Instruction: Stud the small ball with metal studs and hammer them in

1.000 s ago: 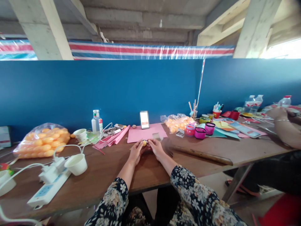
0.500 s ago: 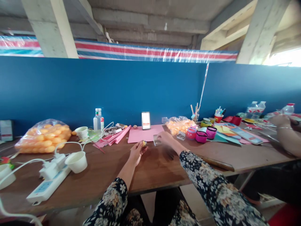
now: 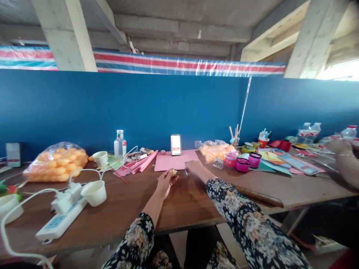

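My left hand (image 3: 166, 180) is raised a little above the brown table (image 3: 174, 203), fingers pinched on a small yellow-gold ball (image 3: 174, 172). My right hand (image 3: 193, 166) rests at the near edge of the pink paper sheet (image 3: 175, 161), fingers curled over a small clear box (image 3: 187, 168). Both arms wear dark flowered sleeves.
A bag of orange balls (image 3: 57, 161) lies at the left, a second bag (image 3: 217, 149) at the right. White paper cups (image 3: 94, 192), a power strip (image 3: 60, 220) with cables, a bottle (image 3: 120, 143), pink tape rolls (image 3: 242, 164) and coloured papers surround them. Another person's arm (image 3: 346, 164) rests far right.
My right hand left the small ball and moved right and away to the clear box at the pink sheet. My left hand kept the ball and lifted slightly.
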`<state>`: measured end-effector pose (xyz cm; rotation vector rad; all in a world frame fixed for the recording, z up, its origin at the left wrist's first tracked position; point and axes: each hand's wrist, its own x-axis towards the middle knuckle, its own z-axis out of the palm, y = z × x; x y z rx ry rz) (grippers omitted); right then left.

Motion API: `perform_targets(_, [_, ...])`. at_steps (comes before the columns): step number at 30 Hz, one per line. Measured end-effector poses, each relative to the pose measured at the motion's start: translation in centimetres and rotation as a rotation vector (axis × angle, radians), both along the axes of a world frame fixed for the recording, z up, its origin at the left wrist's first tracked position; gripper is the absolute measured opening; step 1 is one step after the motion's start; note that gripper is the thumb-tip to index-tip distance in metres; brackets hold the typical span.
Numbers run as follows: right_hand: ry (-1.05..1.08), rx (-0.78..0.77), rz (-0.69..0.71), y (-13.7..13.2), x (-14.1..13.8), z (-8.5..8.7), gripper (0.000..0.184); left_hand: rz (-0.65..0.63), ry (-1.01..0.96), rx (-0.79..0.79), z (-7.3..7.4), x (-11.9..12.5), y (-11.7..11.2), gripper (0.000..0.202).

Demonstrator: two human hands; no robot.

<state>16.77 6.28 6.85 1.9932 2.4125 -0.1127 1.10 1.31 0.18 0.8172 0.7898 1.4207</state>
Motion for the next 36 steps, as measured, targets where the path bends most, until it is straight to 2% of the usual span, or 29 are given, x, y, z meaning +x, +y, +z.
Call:
perform_targets(12, [0.057, 0.084, 0.038, -0.9, 0.7, 0.0, 0.021, 0.004, -0.004, -0.016, 0.2, 0.1, -0.2, 0.028])
perform_targets(23, [0.137, 0.119, 0.078, -0.9, 1.6, -1.0, 0.016, -0.009, -0.015, -0.011, 0.6, 0.1, -0.6, 0.027])
perform_targets(28, [0.191, 0.214, 0.050, -0.7, 1.7, -1.2, 0.018, 0.001, -0.043, -0.011, 0.7, 0.1, -0.6, 0.029])
perform_targets(31, [0.352, 0.292, 0.067, -0.8, 1.6, -1.4, 0.016, -0.002, -0.067, -0.013, 0.5, 0.0, -0.5, 0.029])
perform_targets(36, [0.931, 0.312, 0.192, -2.2, -0.3, -2.7, 0.014, -0.010, -0.066, 0.005, 0.1, -0.1, -0.2, 0.033])
